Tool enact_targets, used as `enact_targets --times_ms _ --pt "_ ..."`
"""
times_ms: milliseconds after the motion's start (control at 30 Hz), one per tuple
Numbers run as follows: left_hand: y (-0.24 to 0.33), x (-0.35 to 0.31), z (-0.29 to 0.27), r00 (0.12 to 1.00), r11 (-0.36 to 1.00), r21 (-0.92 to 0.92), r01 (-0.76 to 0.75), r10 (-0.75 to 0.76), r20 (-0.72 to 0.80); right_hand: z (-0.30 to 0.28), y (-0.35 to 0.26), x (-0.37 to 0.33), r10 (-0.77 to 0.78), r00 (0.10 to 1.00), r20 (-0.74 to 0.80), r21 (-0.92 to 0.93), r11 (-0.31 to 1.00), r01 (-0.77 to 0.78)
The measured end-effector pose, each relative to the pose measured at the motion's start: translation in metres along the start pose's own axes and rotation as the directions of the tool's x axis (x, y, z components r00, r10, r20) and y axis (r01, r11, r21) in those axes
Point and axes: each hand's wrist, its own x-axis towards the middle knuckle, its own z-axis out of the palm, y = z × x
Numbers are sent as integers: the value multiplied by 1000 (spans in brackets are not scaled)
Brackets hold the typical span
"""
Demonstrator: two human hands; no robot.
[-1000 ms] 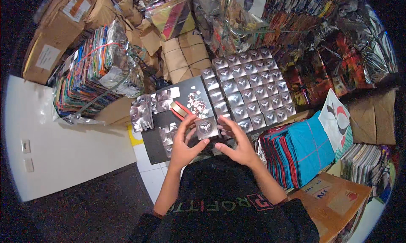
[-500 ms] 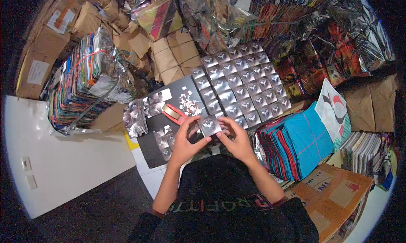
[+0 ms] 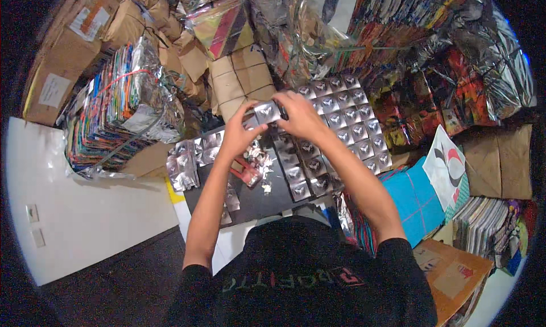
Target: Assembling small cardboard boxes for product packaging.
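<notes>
Between my two hands is a small square silver box (image 3: 266, 112) with a dark emblem on its top. My left hand (image 3: 241, 130) grips its left side, and my right hand (image 3: 301, 116) has fingers curled round its right side. It is at the far end of a dark tabletop (image 3: 259, 206), by the upper left of the rows of similar silver boxes (image 3: 344, 118). Under my left forearm lies a red tape dispenser (image 3: 245, 172), partly covered. Small pale scraps (image 3: 260, 163) are scattered beside it. Left of my forearm are stacks of silver packaging pieces (image 3: 182, 163).
Brown paper-wrapped parcels (image 3: 242, 77) stand behind the table. A tied stack of colourful folded goods (image 3: 116, 108) is at the left. On the right are a blue stack (image 3: 418, 199), a cardboard box (image 3: 455, 270) and plastic-wrapped bundles (image 3: 449, 94).
Both hands have moved away from my body with the silver box, from the table's near side to the far end of the rows. My view has shifted slightly.
</notes>
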Motion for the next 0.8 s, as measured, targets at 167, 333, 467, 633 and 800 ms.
enact_targets --times_ms 167,333,467,633,800 --pt "-36 46 -4 1000 998 62 -9 11 -29 7 18 46 88 979 181 -168 984 -58" --pt "-56 67 0 1000 991 133 -10 9 4 14 45 63 137 929 344 -201 977 -69" --pt "-72 72 3 999 984 172 -50 53 -12 16 50 68 133 891 433 -151 986 -74" --pt "-76 74 9 999 994 104 -36 34 26 21 58 70 159 878 452 -137 985 -108" --pt "-72 67 10 998 996 83 14 -19 60 16 52 69 161 862 480 -126 985 -114"
